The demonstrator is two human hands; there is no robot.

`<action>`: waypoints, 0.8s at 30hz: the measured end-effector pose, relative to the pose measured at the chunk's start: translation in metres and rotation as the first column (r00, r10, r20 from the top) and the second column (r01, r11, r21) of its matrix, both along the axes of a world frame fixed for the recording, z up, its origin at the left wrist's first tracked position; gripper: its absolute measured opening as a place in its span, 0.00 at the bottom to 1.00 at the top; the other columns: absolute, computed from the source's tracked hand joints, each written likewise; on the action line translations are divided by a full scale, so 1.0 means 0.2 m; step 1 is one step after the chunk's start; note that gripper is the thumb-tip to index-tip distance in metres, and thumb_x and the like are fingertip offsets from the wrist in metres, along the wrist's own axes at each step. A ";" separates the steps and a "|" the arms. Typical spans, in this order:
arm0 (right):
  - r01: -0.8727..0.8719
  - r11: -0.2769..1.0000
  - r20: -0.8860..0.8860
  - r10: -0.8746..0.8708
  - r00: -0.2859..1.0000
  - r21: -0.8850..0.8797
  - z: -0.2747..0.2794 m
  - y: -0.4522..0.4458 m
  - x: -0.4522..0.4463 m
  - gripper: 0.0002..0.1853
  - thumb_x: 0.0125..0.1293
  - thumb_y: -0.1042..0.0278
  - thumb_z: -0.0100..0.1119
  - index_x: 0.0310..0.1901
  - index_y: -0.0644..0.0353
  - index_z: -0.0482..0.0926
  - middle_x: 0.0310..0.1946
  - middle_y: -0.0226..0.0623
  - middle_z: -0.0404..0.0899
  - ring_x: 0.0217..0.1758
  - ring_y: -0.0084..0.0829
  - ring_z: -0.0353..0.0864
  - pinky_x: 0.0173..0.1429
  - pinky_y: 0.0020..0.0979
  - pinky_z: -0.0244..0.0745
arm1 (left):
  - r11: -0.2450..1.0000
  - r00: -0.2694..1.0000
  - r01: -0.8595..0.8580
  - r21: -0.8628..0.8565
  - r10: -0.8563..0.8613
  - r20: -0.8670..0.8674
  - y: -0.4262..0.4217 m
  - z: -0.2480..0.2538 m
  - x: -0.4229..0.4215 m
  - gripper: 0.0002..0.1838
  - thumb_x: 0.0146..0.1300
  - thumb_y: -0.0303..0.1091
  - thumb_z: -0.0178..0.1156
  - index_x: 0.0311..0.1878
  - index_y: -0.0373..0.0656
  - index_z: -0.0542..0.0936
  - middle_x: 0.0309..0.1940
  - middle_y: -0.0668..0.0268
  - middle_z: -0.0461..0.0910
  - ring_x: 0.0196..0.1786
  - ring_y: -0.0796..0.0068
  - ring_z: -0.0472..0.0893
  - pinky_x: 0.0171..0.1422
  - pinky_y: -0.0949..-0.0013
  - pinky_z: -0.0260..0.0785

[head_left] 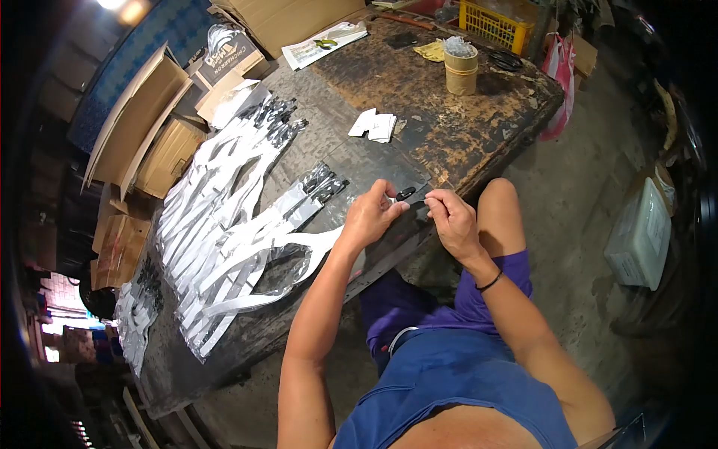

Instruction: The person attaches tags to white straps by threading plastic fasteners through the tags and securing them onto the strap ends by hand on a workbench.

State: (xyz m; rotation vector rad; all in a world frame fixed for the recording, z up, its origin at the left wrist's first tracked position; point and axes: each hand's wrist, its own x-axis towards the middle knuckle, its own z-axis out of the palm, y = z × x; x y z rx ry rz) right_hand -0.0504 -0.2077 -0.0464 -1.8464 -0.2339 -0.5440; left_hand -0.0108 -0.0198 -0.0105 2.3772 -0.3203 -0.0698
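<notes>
My left hand [370,212] is closed, thumb and forefinger pinched at one end of a small black buckle [406,193] over the table's near edge. A white strap [323,240] runs from under that hand toward the pile on the left. Close by on the right, my right hand [453,218] is pinched shut; a thin, dark piece seems to be at its fingertips, too small to make out. White straps [217,202] in clear plastic with black ends lie piled across the table's left. A shorter bundle with black buckles [323,183] lies nearer my left hand.
On the dark, worn table [359,82] are small white cards [373,125] and a brown cup [461,73] of clear plastic bits. Cardboard boxes [168,157] line the left side. A yellow crate [495,27] stands at the back; a whitish pack [640,236] is on the floor.
</notes>
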 end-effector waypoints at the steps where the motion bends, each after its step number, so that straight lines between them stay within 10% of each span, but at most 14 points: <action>1: -0.033 0.995 -0.071 0.039 0.997 0.093 0.03 0.01 0.00 0.07 0.70 0.69 0.59 0.43 0.63 0.79 0.32 0.41 0.83 0.32 0.34 0.84 0.37 0.33 0.78 | 0.995 0.999 0.026 -0.092 -0.029 -0.030 0.01 0.00 0.00 0.19 0.56 0.41 0.73 0.40 0.40 0.77 0.24 0.64 0.76 0.29 0.70 0.76 0.35 0.65 0.69; 10: -0.141 0.848 -0.255 0.306 0.917 0.511 0.01 0.08 0.14 0.06 0.72 0.68 0.55 0.42 0.61 0.77 0.33 0.32 0.82 0.30 0.19 0.81 0.34 0.23 0.78 | 0.878 0.952 0.012 -0.479 -0.157 -0.263 0.09 -0.02 -0.03 0.19 0.52 0.36 0.76 0.41 0.40 0.77 0.32 0.70 0.76 0.35 0.82 0.74 0.38 0.74 0.68; 16: -0.136 0.765 -0.240 0.358 0.902 0.629 -0.07 0.07 0.19 0.08 0.74 0.67 0.53 0.45 0.63 0.74 0.35 0.35 0.81 0.32 0.21 0.82 0.36 0.24 0.82 | 0.986 0.970 0.082 -0.147 -0.045 0.237 0.04 -0.02 -0.13 0.25 0.52 0.32 0.72 0.54 0.40 0.77 0.45 0.60 0.77 0.43 0.67 0.77 0.47 0.65 0.73; 24: -0.160 0.779 -0.236 0.368 0.899 0.606 -0.03 0.07 0.19 0.08 0.74 0.66 0.54 0.46 0.63 0.74 0.36 0.34 0.81 0.30 0.19 0.81 0.34 0.23 0.81 | 0.990 0.971 -0.131 0.060 0.116 0.211 0.05 -0.07 -0.15 0.23 0.56 0.30 0.69 0.55 0.39 0.78 0.37 0.56 0.80 0.43 0.65 0.81 0.47 0.63 0.73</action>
